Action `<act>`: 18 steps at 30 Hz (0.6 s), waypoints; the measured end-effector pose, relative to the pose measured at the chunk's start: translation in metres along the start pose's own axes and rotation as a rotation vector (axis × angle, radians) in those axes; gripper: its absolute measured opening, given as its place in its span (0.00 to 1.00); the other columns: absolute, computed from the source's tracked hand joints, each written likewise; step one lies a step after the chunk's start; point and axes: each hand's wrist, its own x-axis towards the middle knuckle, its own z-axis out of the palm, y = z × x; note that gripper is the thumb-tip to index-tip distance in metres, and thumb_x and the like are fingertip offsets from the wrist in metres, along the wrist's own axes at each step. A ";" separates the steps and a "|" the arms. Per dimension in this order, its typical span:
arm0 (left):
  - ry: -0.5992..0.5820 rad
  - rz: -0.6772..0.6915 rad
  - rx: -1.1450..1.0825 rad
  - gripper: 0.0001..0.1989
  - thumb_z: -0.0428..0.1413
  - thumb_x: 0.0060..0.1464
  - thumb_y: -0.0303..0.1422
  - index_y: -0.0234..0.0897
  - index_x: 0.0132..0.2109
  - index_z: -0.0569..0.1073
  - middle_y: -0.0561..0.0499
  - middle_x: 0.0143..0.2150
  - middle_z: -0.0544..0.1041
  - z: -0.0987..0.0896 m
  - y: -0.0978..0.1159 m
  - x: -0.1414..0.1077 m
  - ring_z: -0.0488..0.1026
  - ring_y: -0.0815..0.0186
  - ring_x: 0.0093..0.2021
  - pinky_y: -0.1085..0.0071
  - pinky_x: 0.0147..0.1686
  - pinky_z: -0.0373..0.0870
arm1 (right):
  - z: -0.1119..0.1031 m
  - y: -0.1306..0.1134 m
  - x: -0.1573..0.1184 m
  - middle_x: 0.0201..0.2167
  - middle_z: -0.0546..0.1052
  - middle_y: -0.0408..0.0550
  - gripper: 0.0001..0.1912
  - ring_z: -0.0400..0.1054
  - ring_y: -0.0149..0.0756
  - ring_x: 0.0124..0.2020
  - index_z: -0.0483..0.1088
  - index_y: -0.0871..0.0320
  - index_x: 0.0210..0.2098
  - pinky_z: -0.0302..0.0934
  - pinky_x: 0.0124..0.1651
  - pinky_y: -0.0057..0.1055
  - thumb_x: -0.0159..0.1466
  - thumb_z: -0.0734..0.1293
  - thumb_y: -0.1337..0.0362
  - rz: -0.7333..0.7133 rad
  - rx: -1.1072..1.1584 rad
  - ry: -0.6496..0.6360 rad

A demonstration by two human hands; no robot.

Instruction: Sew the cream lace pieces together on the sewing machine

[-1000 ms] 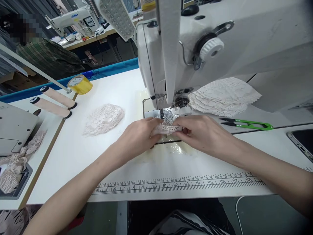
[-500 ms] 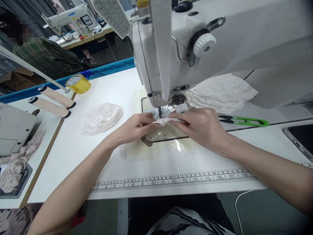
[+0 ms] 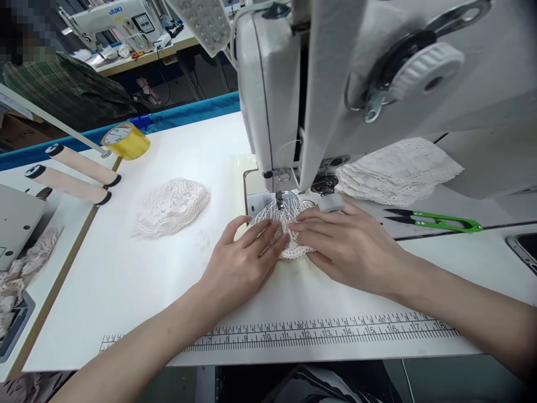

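A white lace piece (image 3: 289, 224) lies under the needle and presser foot (image 3: 279, 200) of the sewing machine (image 3: 268, 101). My left hand (image 3: 247, 260) rests on its left side, fingers spread and pressing it flat. On its right side lies my right hand (image 3: 352, 240), fingers apart and stretched over the lace, the tips near the foot. The lace's scalloped edge shows between the two hands. Another lace piece (image 3: 172, 208) lies to the left on the table, and a stack of lace pieces (image 3: 398, 170) sits behind my right hand.
Green-handled thread snips (image 3: 436, 220) lie right of my right hand, with a phone (image 3: 526, 249) at the right edge. Yellow tape (image 3: 126, 141) and two thread cones (image 3: 69, 184) stand at the left. A printed ruler (image 3: 293, 336) runs along the front edge. A person (image 3: 67, 89) sits at the back left.
Both hands have gone from pinching the lace edge to lying spread on it. The lace is now flatter under the foot. The view has shifted closer to the machine.
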 end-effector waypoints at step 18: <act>0.059 -0.062 -0.024 0.14 0.50 0.64 0.29 0.36 0.54 0.74 0.44 0.51 0.79 0.018 -0.016 0.007 0.75 0.59 0.54 0.43 0.67 0.51 | 0.011 0.011 0.007 0.34 0.82 0.47 0.15 0.70 0.37 0.32 0.76 0.62 0.38 0.55 0.52 0.37 0.62 0.59 0.78 0.006 -0.156 0.025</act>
